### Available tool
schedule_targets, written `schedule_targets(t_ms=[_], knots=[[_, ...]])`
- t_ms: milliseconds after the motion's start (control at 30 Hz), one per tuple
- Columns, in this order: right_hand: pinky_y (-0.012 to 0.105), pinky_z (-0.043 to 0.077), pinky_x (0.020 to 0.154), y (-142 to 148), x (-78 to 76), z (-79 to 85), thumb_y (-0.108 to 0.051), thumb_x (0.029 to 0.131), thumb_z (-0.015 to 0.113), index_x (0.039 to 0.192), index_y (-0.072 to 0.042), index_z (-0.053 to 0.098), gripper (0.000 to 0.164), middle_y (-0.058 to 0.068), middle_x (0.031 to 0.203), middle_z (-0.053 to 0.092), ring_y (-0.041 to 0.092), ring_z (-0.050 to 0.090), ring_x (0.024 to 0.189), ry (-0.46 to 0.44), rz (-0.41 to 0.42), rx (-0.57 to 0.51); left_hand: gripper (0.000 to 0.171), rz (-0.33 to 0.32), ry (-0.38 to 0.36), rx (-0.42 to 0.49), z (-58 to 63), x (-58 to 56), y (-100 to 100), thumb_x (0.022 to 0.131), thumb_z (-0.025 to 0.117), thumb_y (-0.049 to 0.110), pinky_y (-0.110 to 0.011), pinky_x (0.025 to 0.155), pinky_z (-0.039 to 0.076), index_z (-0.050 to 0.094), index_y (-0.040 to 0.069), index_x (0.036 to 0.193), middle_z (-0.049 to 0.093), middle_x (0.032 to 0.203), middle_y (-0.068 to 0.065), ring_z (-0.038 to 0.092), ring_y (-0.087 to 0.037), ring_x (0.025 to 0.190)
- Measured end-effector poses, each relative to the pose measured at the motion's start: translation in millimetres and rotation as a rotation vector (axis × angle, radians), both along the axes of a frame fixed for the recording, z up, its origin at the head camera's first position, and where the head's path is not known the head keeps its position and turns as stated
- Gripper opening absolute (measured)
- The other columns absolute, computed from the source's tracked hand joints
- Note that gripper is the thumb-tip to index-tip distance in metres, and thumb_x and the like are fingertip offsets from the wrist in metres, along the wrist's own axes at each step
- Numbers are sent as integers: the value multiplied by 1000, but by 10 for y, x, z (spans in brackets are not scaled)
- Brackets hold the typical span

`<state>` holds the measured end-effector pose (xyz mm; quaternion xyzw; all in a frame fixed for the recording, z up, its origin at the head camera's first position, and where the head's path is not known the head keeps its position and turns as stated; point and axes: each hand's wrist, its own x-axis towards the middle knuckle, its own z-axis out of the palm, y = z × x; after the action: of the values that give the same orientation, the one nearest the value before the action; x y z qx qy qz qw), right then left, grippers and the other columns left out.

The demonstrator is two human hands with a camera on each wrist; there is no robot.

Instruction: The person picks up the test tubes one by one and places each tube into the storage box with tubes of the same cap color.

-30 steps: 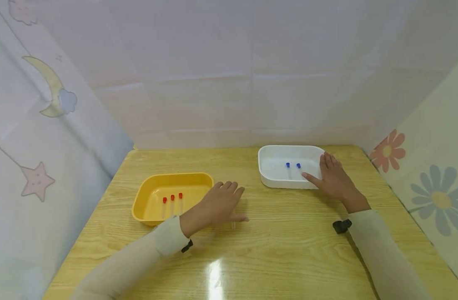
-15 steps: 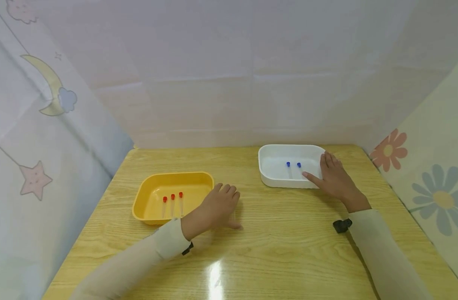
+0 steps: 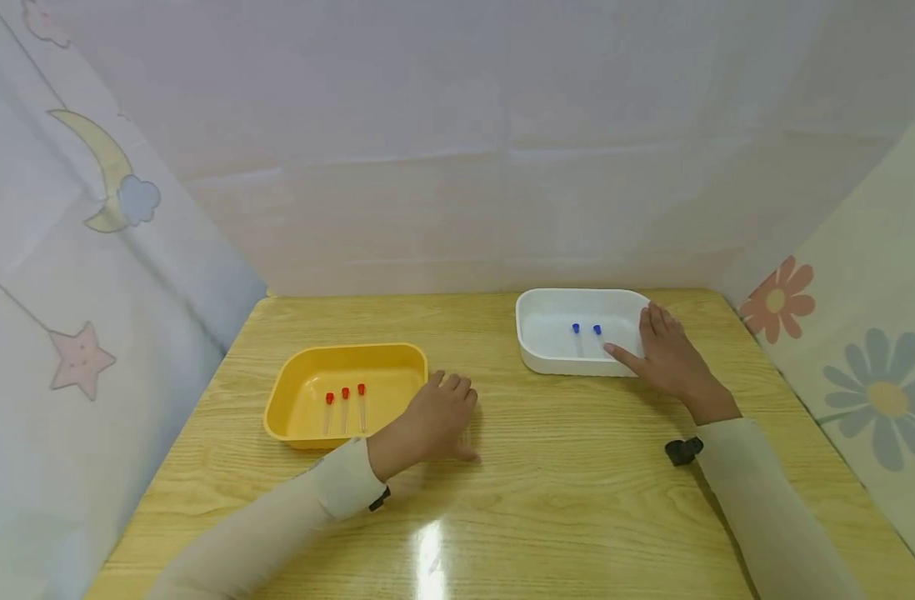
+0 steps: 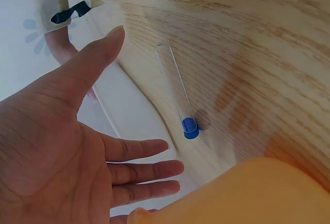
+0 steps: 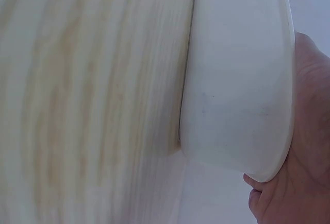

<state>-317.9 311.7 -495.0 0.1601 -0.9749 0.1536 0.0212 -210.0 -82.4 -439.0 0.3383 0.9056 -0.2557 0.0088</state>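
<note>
My left hand (image 3: pixel 441 417) hovers just right of the yellow tray (image 3: pixel 393 367), its thumb and fingers spread with nothing between them. In the left wrist view, a clear test tube (image 4: pixel 174 82) with a blue cap (image 4: pixel 190 128) lies on the wooden table in front of that palm; in the head view the hand mostly hides it. My right hand (image 3: pixel 671 354) rests across the right end of the white tray (image 3: pixel 558 367), fingers extended over the rim and thumb at the front edge. The right wrist view has that hand (image 5: pixel 309 126) against the tray's rim.
Inside the yellow tray lie several red-capped test tubes (image 3: pixel 345 393) side by side. Two blue-capped tubes (image 3: pixel 576 328) lie in the white tray at the back right. Patterned cloth walls (image 3: pixel 390 208) enclose the table's back and sides.
My left hand has drawn slightly left and lowered, its thumb bringing more of the tube under cover in the head view. The right hand stays on the white tray.
</note>
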Motion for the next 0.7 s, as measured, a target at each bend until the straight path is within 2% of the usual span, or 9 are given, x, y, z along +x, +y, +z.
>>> schedule_targets(t_ms=[367, 700], knots=[[63, -1, 120, -9, 16, 32, -65, 100, 44, 153, 20, 2, 108, 36, 162, -6, 52, -2, 150, -14, 4, -8, 102, 30, -30, -29, -33, -29, 14, 78, 52, 89, -46, 116, 35, 58, 7, 140, 57, 138, -8, 52, -25, 128], [62, -3, 120, 12, 2, 2, -64, 101, 43, 153, 19, 2, 107, 35, 162, -8, 51, -4, 151, -6, 10, -15, 97, 37, -30, -42, -61, -64, -1, 79, 53, 87, -46, 115, 36, 60, 9, 137, 57, 136, -8, 52, -25, 128]])
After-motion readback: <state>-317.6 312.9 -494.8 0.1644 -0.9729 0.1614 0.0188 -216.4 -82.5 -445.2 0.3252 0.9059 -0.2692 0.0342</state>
